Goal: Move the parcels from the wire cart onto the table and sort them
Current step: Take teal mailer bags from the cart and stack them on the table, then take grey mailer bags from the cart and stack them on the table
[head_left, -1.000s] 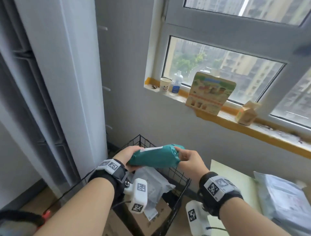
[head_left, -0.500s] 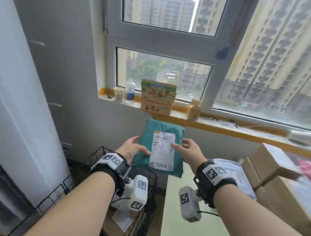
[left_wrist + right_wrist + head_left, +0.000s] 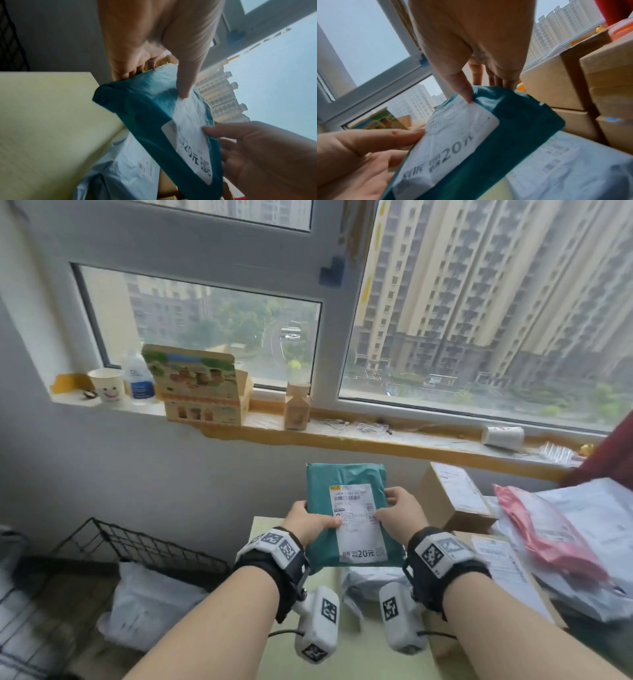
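A teal plastic parcel (image 3: 349,491) with a white shipping label (image 3: 359,529) facing me is held in the air above the pale yellow table (image 3: 270,529). My left hand (image 3: 310,523) grips its left edge, thumb on the front. My right hand (image 3: 399,513) grips its right edge the same way. The left wrist view has the teal parcel (image 3: 150,121) under my left thumb. In the right wrist view the teal parcel (image 3: 518,128) sits pinched under my right thumb. The black wire cart (image 3: 113,546) stands at lower left with a white bag parcel (image 3: 150,607) inside.
On the table lie a grey bag parcel (image 3: 370,583) below the teal one, cardboard boxes (image 3: 455,498), a pink bag (image 3: 548,532) and grey bags (image 3: 589,518) to the right. The windowsill (image 3: 376,436) holds a cup, a bottle and cartons.
Both hands carried the teal parcel from above the cart rightward to over the table and turned its label toward me. My view swung right, toward the table.
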Demonstrator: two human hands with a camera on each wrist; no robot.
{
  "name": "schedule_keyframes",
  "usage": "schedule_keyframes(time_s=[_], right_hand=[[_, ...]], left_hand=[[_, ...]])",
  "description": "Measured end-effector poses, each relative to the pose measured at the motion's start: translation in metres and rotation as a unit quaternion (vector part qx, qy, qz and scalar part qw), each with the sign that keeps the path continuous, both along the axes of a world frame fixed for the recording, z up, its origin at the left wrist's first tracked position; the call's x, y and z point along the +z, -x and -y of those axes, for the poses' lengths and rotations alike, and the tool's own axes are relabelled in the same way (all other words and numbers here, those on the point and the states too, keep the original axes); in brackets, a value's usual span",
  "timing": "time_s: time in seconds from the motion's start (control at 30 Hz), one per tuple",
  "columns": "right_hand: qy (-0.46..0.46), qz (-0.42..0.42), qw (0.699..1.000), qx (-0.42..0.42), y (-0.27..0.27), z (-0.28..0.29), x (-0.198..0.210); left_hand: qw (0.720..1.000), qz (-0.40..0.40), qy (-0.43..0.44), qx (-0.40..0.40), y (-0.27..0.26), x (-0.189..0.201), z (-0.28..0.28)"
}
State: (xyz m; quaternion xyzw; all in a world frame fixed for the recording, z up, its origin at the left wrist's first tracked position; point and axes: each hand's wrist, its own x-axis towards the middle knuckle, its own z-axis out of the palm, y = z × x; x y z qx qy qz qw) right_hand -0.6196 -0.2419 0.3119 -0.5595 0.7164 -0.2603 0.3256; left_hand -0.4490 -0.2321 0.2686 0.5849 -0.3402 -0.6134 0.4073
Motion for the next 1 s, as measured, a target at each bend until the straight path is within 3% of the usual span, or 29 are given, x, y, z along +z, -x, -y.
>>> schedule_keyframes(time_s=[0.33,0.53,0.77,0.9,1.0], right_hand=[[-0.104,-0.087,0.991,-0.002,0.039,0.054,-0.061],[-0.129,-0.154,0.975,0.099,0.041,0.058,-0.082],[-0.129,-0.227,0.962,0.084,0.052,0.060,-0.083],[-0.109,-0.219,0.967,0.072,0.056,0.062,-0.077],[-0.086,-0.201,0.974,0.060,0.055,0.061,-0.070]], left_hand=[[0.996,0.073,-0.028,-0.052,0.072,-0.061,0.048],[0.990,0.100,-0.057,-0.081,0.087,-0.080,0.053],[0.977,0.172,-0.059,-0.113,0.091,-0.067,0.061],[0.983,0.134,-0.079,-0.101,0.086,-0.066,0.058],[0.980,0.154,-0.082,-0.090,0.076,-0.056,0.054]])
